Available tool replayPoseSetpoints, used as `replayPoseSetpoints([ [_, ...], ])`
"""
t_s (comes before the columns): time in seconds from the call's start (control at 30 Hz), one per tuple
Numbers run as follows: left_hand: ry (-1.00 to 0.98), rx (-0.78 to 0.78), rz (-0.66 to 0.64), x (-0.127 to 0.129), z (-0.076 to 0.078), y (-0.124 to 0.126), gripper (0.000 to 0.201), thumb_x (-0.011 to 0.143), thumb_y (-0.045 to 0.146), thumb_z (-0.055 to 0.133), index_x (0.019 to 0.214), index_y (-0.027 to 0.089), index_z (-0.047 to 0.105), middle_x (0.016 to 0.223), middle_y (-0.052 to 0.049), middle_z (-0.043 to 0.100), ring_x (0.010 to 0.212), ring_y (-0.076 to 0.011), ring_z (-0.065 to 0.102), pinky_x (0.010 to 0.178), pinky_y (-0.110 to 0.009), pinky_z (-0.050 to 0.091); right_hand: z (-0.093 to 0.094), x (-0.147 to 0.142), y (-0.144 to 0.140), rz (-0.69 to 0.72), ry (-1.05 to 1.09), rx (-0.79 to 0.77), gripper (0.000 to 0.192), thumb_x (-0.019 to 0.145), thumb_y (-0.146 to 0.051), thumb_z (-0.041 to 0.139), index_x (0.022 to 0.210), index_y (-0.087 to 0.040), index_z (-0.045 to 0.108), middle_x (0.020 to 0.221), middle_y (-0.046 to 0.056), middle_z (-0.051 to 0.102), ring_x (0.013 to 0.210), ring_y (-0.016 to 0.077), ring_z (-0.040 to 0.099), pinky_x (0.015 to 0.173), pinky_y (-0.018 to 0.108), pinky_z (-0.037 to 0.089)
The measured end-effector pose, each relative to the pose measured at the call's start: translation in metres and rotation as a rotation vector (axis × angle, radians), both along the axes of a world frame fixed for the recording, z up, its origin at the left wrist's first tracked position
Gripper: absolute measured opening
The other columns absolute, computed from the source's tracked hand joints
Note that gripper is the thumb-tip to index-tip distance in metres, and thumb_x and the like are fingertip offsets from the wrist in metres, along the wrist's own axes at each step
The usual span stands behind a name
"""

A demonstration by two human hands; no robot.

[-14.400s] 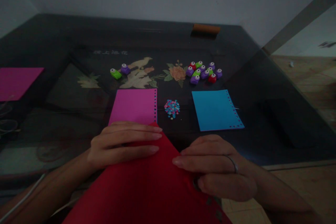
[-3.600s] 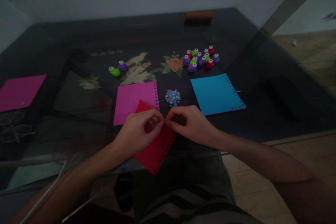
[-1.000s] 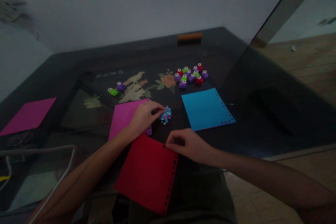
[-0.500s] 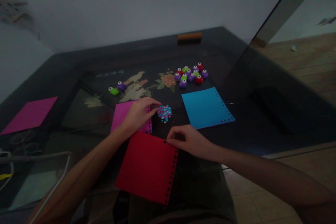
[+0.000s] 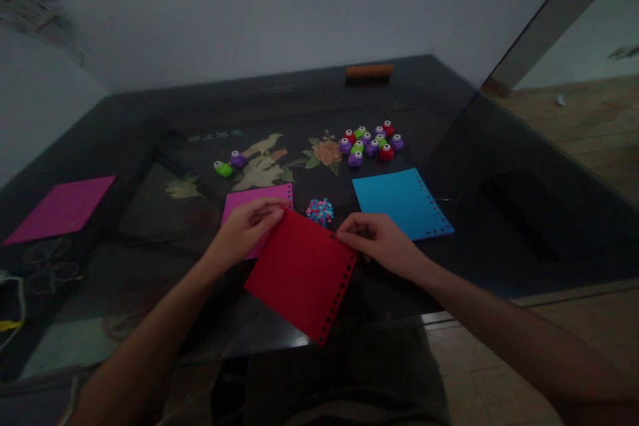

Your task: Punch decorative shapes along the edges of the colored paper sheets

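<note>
A red square sheet [image 5: 304, 273] with punched holes along its right edge hangs tilted between my hands. My left hand [image 5: 249, 226] pinches its upper left corner. At the upper right corner, my right hand [image 5: 374, 239] grips it between thumb and fingers. Just beyond the sheet lies a small pile of pink, blue and white confetti bits [image 5: 319, 211]. A pink sheet with punched holes [image 5: 259, 195] lies partly hidden under my left hand and the red sheet. To the right of the pile, a blue sheet [image 5: 399, 203] with holes along two edges rests on the table.
Several red, green and purple one-eyed little figures [image 5: 369, 143] cluster at the back right; a green one [image 5: 223, 169] and a purple one [image 5: 238, 160] stand left. A plain pink sheet [image 5: 62, 210] lies far left. An orange-brown cylinder [image 5: 369, 71] sits near the wall.
My left hand has left the confetti pile and taken hold of the red sheet's upper left corner. The red sheet and my right hand have moved up and right, and the sheet has turned.
</note>
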State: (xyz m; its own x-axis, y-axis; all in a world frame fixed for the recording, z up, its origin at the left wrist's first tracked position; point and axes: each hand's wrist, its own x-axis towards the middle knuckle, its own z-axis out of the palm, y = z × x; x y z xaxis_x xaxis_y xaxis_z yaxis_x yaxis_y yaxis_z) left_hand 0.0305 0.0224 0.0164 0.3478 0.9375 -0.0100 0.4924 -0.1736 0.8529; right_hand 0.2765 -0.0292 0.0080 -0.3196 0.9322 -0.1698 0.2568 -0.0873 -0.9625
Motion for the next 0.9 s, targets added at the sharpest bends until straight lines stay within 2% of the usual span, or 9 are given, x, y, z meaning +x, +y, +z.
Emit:
replayPoseSetpoints([
  [0.13, -0.145, -0.185, 0.084, -0.001, 0.007, -0.006, 0.049, 0.074, 0.039, 0.066, 0.118, 0.018, 0.058, 0.094, -0.006, 0.074, 0.086, -0.0214, 0.069, 0.072, -0.03, 0.057, 0.003, 0.005, 0.004, -0.094, -0.005, 0.022, 0.018, 0.083, -0.034, 0.058, 0.079, -0.017, 0.061, 0.06, -0.003, 0.056, 0.047, 0.0071, 0.045, 0.042, 0.02, 0.032],
  [0.23, -0.16, -0.287, 0.106, -0.004, 0.011, -0.006, 0.053, 0.069, 0.037, 0.07, 0.117, 0.018, 0.058, 0.082, -0.004, 0.075, 0.078, -0.0215, 0.071, 0.068, -0.03, 0.058, 0.002, 0.007, 0.007, -0.153, -0.02, 0.033, 0.02, 0.082, -0.037, 0.058, 0.081, -0.017, 0.063, 0.06, -0.002, 0.058, 0.046, 0.0075, 0.045, 0.041, 0.02, 0.032],
  [0.3, -0.113, -0.275, 0.091, -0.006, 0.011, -0.005, 0.042, 0.065, 0.036, 0.072, 0.103, 0.018, 0.064, 0.072, -0.002, 0.074, 0.071, -0.0214, 0.07, 0.062, -0.029, 0.057, 0.0, 0.009, 0.008, -0.192, -0.033, 0.049, 0.021, 0.081, -0.038, 0.059, 0.081, -0.017, 0.064, 0.061, -0.002, 0.059, 0.048, 0.0079, 0.046, 0.042, 0.021, 0.032],
  [0.4, -0.058, -0.171, 0.038, -0.008, 0.012, -0.004, 0.018, 0.067, 0.034, 0.07, 0.076, 0.019, 0.067, 0.067, -0.001, 0.072, 0.063, -0.0191, 0.068, 0.055, -0.026, 0.055, -0.002, 0.012, 0.011, -0.217, -0.046, 0.081, 0.023, 0.083, -0.039, 0.058, 0.082, -0.017, 0.065, 0.062, -0.001, 0.06, 0.05, 0.0084, 0.046, 0.043, 0.021, 0.031],
  [0.47, -0.04, -0.107, 0.019, -0.007, 0.013, -0.005, 0.014, 0.069, 0.033, 0.068, 0.067, 0.019, 0.065, 0.065, -0.001, 0.071, 0.059, -0.0172, 0.066, 0.053, -0.024, 0.054, -0.002, 0.013, 0.012, -0.218, -0.064, 0.097, 0.026, 0.085, -0.04, 0.053, 0.084, -0.018, 0.066, 0.065, 0.0, 0.061, 0.052, 0.009, 0.047, 0.044, 0.022, 0.032],
  [0.53, -0.037, -0.065, 0.02, -0.006, 0.014, -0.006, 0.014, 0.069, 0.032, 0.068, 0.065, 0.02, 0.065, 0.063, 0.0, 0.07, 0.056, -0.0163, 0.065, 0.052, -0.024, 0.053, -0.002, 0.012, 0.013, -0.208, -0.077, 0.113, 0.027, 0.086, -0.04, 0.052, 0.083, -0.018, 0.067, 0.066, 0.0, 0.062, 0.054, 0.01, 0.049, 0.047, 0.022, 0.035],
  [0.7, -0.04, -0.043, 0.023, -0.002, 0.014, -0.012, 0.012, 0.069, 0.031, 0.067, 0.067, 0.02, 0.065, 0.064, -0.001, 0.07, 0.058, -0.0165, 0.064, 0.054, -0.024, 0.053, -0.001, 0.009, 0.011, -0.191, -0.051, 0.119, 0.02, 0.079, -0.038, 0.063, 0.078, -0.018, 0.065, 0.071, 0.002, 0.067, 0.064, 0.0128, 0.058, 0.056, 0.025, 0.042],
  [0.83, -0.011, -0.056, -0.011, -0.001, 0.013, -0.014, 0.015, 0.07, 0.035, 0.067, 0.068, 0.02, 0.064, 0.064, -0.001, 0.067, 0.058, -0.0162, 0.063, 0.051, -0.023, 0.049, 0.0, 0.009, 0.011, -0.22, -0.061, 0.114, 0.019, 0.077, -0.034, 0.065, 0.069, -0.017, 0.062, 0.062, 0.0, 0.063, 0.056, 0.0113, 0.055, 0.052, 0.024, 0.039],
  [0.9, 0.031, -0.089, -0.067, -0.002, 0.013, -0.014, 0.02, 0.071, 0.038, 0.065, 0.064, 0.019, 0.062, 0.06, 0.0, 0.063, 0.054, -0.0146, 0.059, 0.046, -0.022, 0.044, 0.001, 0.01, 0.011, -0.226, -0.038, 0.104, 0.021, 0.077, -0.035, 0.065, 0.067, -0.017, 0.06, 0.059, -0.001, 0.061, 0.054, 0.0107, 0.053, 0.051, 0.024, 0.038],
])
